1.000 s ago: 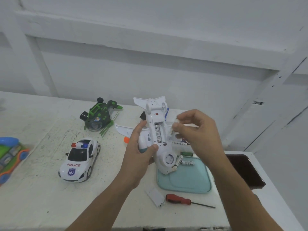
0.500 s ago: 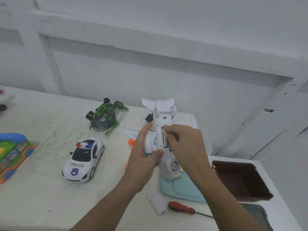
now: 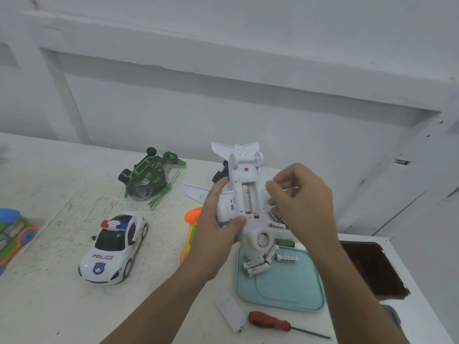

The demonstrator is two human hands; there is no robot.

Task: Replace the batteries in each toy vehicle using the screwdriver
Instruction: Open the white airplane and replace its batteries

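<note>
My left hand (image 3: 216,227) grips a white toy airplane (image 3: 244,170) belly-up over the table, nose toward me. Its battery compartment (image 3: 248,199) is uncovered and a battery lies in the left slot. My right hand (image 3: 303,202) hovers just right of the compartment, fingers curled and blurred; whether it holds anything is unclear. Several loose batteries (image 3: 258,265) lie on a teal tray (image 3: 285,291) under the airplane's nose. A red-handled screwdriver (image 3: 269,324) and the white compartment cover (image 3: 232,314) lie at the table's near edge.
A white police car (image 3: 114,247) and a green-and-black toy vehicle (image 3: 146,180) sit to the left. An orange toy (image 3: 191,219) is partly hidden behind my left wrist. A colourful toy (image 3: 12,229) is at the far left, a dark brown box (image 3: 370,269) at the right.
My right hand pressed down on the battery compartment half a second ago and has since lifted off to the right. The airplane stays in my left hand.
</note>
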